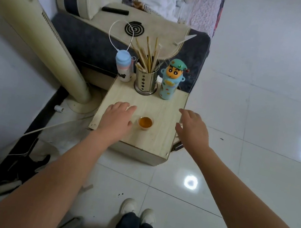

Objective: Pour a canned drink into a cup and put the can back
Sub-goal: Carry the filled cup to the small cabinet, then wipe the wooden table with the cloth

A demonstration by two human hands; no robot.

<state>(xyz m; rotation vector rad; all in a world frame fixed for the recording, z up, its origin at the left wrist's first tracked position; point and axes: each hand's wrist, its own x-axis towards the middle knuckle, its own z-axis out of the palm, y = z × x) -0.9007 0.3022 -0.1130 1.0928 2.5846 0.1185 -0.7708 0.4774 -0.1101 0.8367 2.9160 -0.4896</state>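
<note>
A small clear cup (145, 123) holding amber liquid stands near the middle of a low pale wooden table (167, 114). My left hand (117, 117) hovers just left of the cup, fingers spread and holding nothing. Over the table's right edge is my right hand (192, 129), fingers apart and empty as well. No can shows in this view.
At the table's back stand a blue and pink bottle (123, 66), a metal holder of chopsticks (146, 81) and a cartoon-figure bottle (171, 79). A tower fan (39, 37) leans at left, a sofa (97, 44) lies behind, and white tiled floor (254, 110) spreads to the right.
</note>
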